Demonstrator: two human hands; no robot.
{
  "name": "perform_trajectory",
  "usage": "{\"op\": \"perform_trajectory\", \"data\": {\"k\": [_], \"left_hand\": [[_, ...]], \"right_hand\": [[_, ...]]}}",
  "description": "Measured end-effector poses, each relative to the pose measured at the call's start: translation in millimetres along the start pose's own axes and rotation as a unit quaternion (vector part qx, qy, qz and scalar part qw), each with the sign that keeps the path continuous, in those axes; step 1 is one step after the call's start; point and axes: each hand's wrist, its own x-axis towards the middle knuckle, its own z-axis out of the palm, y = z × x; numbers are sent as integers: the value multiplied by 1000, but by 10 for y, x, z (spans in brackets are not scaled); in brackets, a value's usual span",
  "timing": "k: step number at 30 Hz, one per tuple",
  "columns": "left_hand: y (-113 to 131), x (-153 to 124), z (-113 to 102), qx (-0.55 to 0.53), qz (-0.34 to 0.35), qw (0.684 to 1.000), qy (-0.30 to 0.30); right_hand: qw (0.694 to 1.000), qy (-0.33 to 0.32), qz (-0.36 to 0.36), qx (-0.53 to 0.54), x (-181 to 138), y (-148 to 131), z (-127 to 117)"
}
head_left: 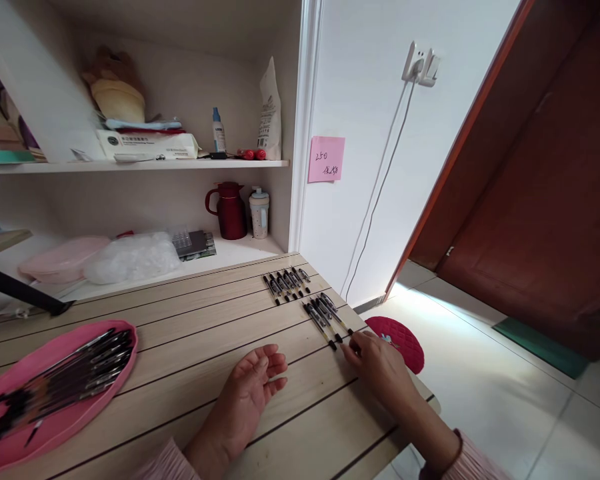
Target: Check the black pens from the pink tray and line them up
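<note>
Two rows of pens (322,312) show black ends, the nearer also yellowish parts; the left hand (247,397) has curled, parted fingers; whether the right hand (377,363) pinches one I cannot tell.

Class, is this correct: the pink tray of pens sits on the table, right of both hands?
No, the side is wrong: the head view shows the pink tray left of both the left hand and the right hand. It does hold pens and sit on the table.

Bright light falls across the floor (460,347) at right, while the door (535,207) looks dim. The pens (60,387) at lower left are blurred.
</note>
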Motion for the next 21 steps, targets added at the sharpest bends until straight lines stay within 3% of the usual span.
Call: {"op": "perform_trajectory", "data": {"k": [6, 14, 18, 21], "left_hand": [[-4, 1, -12, 5, -1, 1000, -9], [12, -26, 32, 37, 8, 999, -20], [49, -89, 113, 117, 35, 993, -10], [218, -169, 115, 202, 75, 976, 20]], "right_hand": [[999, 20, 33, 26, -216, 233, 15], [999, 21, 22, 36, -436, 127, 122], [999, 28, 20, 29, -449, 117, 147], [999, 37, 17, 23, -470, 125, 162]]}}
